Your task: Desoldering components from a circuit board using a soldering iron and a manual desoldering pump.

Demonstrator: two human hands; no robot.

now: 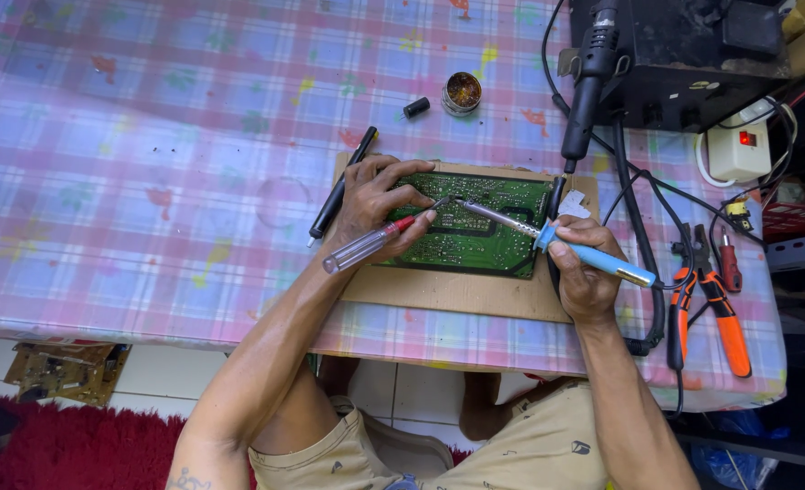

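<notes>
- The circuit board (471, 223) lay green side up on a wooden board (457, 290), which likely kept heat and scratches off the checked tablecloth (148, 181) beneath.
- The left hand (373, 204) pressed its fingers on the circuit board's left edge, seemingly to keep it from sliding, and at the same time closed around a screwdriver (375, 240) with a clear handle, its tip reaching toward the circuit board's middle.
- The right hand (584, 272), just right of the circuit board, gripped the blue handle of a soldering iron (548, 238) like a pen; the slanted hold brought the metal tip to the same spot as the screwdriver tip.
- A black pen (341, 186) lay just left of the circuit board, touching the wooden board's corner.
- A small round tin (462, 93) and a black cylinder (415, 108) sat above the circuit board, near enough to reach.
- Orange-handled pliers (706, 295) rested well to the right of the circuit board, out of the hands' way.
</notes>
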